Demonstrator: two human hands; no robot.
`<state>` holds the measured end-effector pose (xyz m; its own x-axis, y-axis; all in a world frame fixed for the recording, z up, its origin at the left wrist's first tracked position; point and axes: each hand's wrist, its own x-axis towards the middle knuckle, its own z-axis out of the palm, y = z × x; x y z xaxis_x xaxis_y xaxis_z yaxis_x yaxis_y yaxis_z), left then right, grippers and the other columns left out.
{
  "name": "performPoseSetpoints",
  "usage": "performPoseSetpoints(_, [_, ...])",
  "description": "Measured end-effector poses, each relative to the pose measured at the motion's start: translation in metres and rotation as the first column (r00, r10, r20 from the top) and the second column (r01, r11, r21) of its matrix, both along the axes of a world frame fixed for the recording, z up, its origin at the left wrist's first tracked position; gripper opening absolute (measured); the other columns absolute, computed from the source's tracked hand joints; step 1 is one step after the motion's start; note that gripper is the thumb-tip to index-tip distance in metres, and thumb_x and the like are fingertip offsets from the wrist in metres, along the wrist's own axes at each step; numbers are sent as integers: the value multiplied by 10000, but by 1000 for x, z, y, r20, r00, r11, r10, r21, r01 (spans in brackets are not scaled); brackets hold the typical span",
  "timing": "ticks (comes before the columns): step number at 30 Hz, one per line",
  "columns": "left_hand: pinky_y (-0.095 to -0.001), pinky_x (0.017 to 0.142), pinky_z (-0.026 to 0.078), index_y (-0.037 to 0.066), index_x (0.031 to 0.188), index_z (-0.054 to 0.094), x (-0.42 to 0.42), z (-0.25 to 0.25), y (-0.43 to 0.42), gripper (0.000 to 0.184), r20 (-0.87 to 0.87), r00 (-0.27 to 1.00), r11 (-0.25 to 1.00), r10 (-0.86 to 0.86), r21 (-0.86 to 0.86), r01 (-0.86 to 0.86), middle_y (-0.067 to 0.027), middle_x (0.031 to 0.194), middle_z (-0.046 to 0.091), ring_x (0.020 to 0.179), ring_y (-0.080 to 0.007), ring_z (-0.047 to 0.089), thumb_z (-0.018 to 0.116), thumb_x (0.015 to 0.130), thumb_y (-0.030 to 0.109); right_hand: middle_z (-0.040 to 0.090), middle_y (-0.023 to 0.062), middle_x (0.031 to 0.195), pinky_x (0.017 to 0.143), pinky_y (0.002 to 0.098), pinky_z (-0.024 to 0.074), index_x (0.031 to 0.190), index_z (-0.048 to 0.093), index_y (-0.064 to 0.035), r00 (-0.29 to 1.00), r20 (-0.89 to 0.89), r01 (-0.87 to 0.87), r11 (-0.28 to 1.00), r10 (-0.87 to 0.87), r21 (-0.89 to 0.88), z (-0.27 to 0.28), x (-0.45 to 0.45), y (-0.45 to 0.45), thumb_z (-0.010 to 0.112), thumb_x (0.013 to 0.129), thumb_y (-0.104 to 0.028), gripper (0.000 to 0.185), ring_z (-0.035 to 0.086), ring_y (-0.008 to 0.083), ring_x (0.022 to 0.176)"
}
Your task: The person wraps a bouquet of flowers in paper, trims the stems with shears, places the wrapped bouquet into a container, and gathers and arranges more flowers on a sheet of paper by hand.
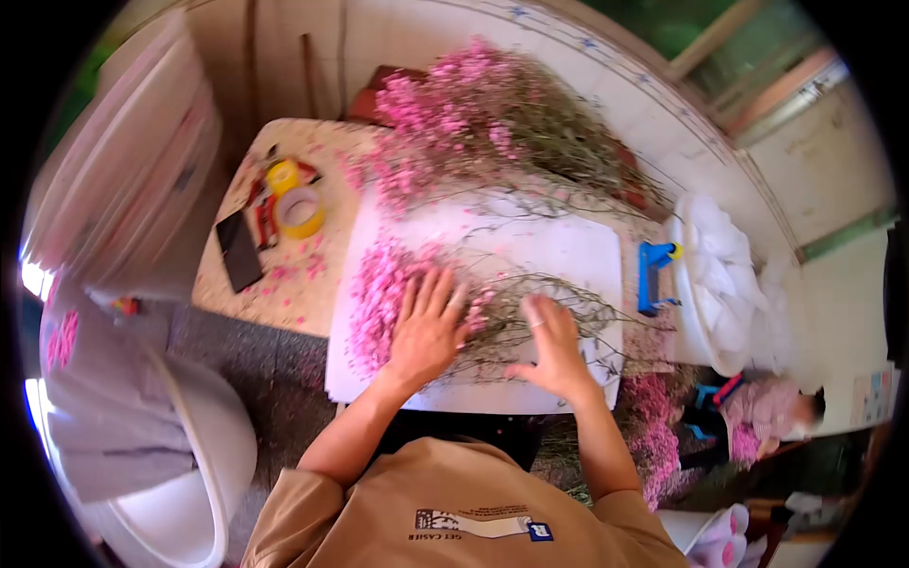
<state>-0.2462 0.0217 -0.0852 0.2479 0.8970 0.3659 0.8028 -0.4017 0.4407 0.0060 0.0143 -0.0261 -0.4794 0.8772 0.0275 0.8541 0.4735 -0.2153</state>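
Pink flower bunch [383, 298] lies across white sheets [568, 241] on the table [317, 147]; dial centred on sheets, 12 away from wearer. Blooms at 9, thin stems [597, 308] running to 3.

Left hand [424, 333]: just left of centre, palm down on the bunch where blooms meet stems. Fingers straight, near each other, pointing to about 12; not closed round anything. Right hand [561, 360]: about 4, over the stems, thumb and index wide apart, other fingers blurred. Grasps nothing visible; contact with stems, cannot tell.

Bigger flower pile [473, 123] at 12, blooms left, stems right. At 10: small yellow tape roll [282, 177], larger tape roll [307, 228], red-and-black tool [267, 222]. Dark phone [240, 251] between 9 and 10. Loose petals near them. Blue tape dispenser [650, 279] at 3, white tub [675, 284] with white plastic [724, 293] just beyond. White bin [213, 454] at 8. More pink flowers [649, 435] at 4, below table level; farther out, another person [765, 409] in a pinkish top.
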Motion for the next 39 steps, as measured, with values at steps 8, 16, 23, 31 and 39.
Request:
performPoseSetpoints(8, [-564, 1241, 180, 48, 1488, 486, 2, -10, 8, 589, -41, 998, 997, -49, -61, 46, -207, 1593, 390, 1506, -381, 310, 610, 974, 308, 590, 204, 1421, 1104, 416, 449, 1503, 492, -62, 842, -378, 136, 830, -385, -541, 38, 52, 68, 835, 838, -187, 759, 570, 321, 1319])
performPoseSetpoints(16, [-545, 1239, 200, 92, 1484, 506, 1, -7, 8, 592, -19, 999, 997, -35, -72, 33, -180, 1584, 419, 1493, -353, 350, 641, 948, 303, 518, 228, 1482, 1109, 512, 399, 1643, 151, -190, 860, 56, 487, 847, -508, 212, 31, 162, 298, 895, 698, -301, 1209, 487, 396, 1374])
performPoseSetpoints(23, [-534, 1238, 210, 92, 1463, 526, -2, -10, 7, 571, 6, 1000, 997, -15, -70, 16, -151, 1575, 437, 1491, -324, 356, 639, 949, 313, 699, 271, 1072, 900, 458, 522, 1326, 612, -66, 906, -153, 422, 873, -395, 244, 103, 132, 336, 741, 830, -268, 551, 676, 407, 1019])
performPoseSetpoints(31, [-548, 1246, 190, 93, 1485, 498, -4, -3, 11, 592, 70, 997, 990, -35, -133, 44, -158, 1571, 434, 1500, -343, 332, 639, 965, 338, 719, 167, 1044, 823, 380, 529, 1247, 667, -115, 997, 57, 19, 836, -60, 549, 369, -16, 266, 662, 959, -181, 296, 700, 288, 946])
performPoseSetpoints(39, [-571, 1235, 215, 66, 1484, 491, -3, 65, 17, 681, 175, 982, 997, -73, 29, 68, -196, 1511, 495, 1451, -398, 398, 743, 897, 301, 661, 54, 730, 589, 307, 462, 979, 723, 40, 998, -9, 37, 456, -65, 889, 536, -20, 124, 664, 953, -97, 152, 583, 141, 628])
